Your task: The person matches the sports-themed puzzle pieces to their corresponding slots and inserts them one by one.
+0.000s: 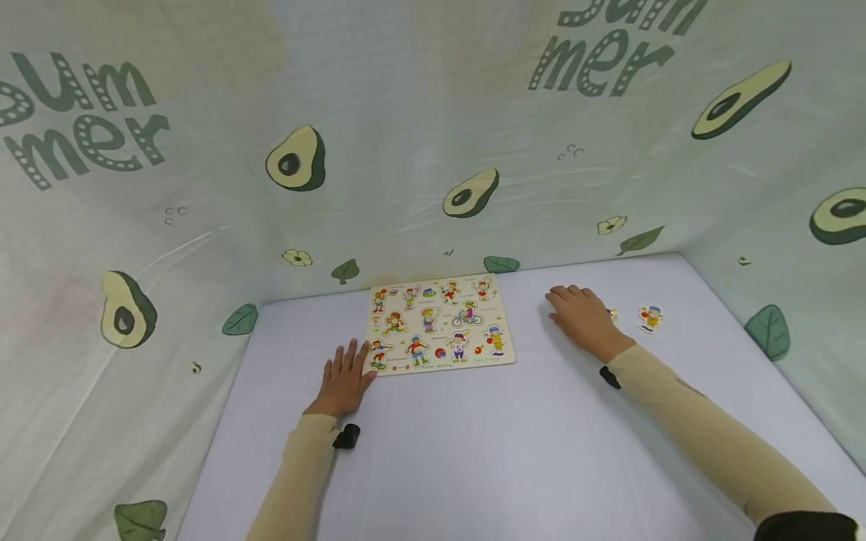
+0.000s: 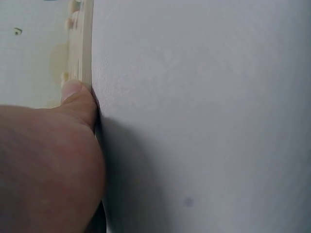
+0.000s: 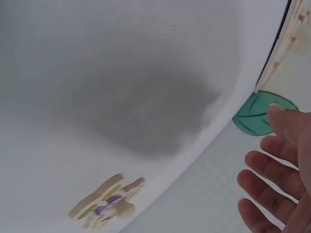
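Note:
A wooden puzzle board (image 1: pixel 436 324) with cartoon sports figures lies near the back edge of the table. My left hand (image 1: pixel 343 383) rests at its left edge with fingers spread. In the left wrist view the thumb (image 2: pixel 77 94) touches the board's edge (image 2: pixel 86 48). To the right of the board, my right hand (image 1: pixel 582 317) is held over the table, fingers loosely bent and holding nothing. Beyond that hand lie two loose figure pieces (image 1: pixel 651 318), one partly hidden by the hand. A piece (image 3: pixel 108 204) also shows blurred in the right wrist view.
A white table (image 1: pixel 473 443) spreads out below both arms. Behind and beside it hangs a light cloth (image 1: pixel 379 98) printed with avocados and leaves. Dark straps (image 1: pixel 347 436) sit at the wrists.

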Available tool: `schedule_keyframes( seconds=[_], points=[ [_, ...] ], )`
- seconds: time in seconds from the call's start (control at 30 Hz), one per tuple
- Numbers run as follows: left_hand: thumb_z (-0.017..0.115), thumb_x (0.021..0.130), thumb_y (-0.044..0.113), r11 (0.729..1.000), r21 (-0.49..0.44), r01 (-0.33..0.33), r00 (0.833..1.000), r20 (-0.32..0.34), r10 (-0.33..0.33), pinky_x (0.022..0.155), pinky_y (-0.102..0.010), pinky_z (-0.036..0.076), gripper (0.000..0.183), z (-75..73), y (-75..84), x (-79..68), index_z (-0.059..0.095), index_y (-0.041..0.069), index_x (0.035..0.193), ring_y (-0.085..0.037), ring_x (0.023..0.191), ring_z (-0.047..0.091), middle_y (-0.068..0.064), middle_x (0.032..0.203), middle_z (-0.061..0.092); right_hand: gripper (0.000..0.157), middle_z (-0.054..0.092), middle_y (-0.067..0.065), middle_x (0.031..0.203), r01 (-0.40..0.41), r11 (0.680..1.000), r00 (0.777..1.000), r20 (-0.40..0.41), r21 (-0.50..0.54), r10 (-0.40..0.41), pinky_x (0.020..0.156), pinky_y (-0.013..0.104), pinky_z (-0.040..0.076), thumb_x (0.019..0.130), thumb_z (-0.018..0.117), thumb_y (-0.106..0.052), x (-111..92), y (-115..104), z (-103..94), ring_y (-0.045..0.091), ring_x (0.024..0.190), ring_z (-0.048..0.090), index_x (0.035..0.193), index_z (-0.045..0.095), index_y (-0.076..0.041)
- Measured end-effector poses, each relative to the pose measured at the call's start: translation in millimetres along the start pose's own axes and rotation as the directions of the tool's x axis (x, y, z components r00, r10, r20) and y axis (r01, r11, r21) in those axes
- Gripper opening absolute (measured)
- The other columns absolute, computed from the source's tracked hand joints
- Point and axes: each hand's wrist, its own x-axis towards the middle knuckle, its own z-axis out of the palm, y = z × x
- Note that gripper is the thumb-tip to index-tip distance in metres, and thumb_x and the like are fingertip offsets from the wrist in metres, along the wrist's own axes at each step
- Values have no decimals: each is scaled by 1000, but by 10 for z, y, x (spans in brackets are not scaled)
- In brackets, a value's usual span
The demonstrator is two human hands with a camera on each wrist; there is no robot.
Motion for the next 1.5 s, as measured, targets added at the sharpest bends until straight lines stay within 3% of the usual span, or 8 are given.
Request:
schedule_keyframes(
  seconds=[0.5,0.73,1.17,1.5],
  points=[
    [31,101,40,1000,-12,-15,1000,9,15,107,-57,-2,62,57,-67,63,5,14,150,-39,138,-8,-15,154,-5,33,59,17,107,-84,995,996,1,56,84,84,51,40,81,70,-10,-477,362,-41,36,99,53,110,61,4],
    [31,100,41,1000,1,-5,1000,15,5,107,-57,-2,63,60,-82,68,3,15,151,-38,138,-8,-14,154,-6,23,61,14,93,-66,995,993,-92,81,73,74,49,42,75,73,-2,-580,444,-34,34,86,56,96,64,1],
    [33,100,40,1000,-13,-1,1000,-1,1,107,-58,-1,63,41,-36,47,7,13,150,-40,138,-6,-16,154,-3,17,62,13,86,-88,992,988,-115,89,98,62,48,43,76,71,-2,-612,507,7,34,77,57,92,66,0],
    [34,100,41,1000,-6,4,1000,6,-4,107,-58,0,64,26,-35,43,6,13,150,-39,138,-7,-15,154,-4,9,59,10,74,-175,978,985,7,113,175,58,49,43,77,70,-1,-499,588,52,34,70,57,84,66,-2]
  ],
)
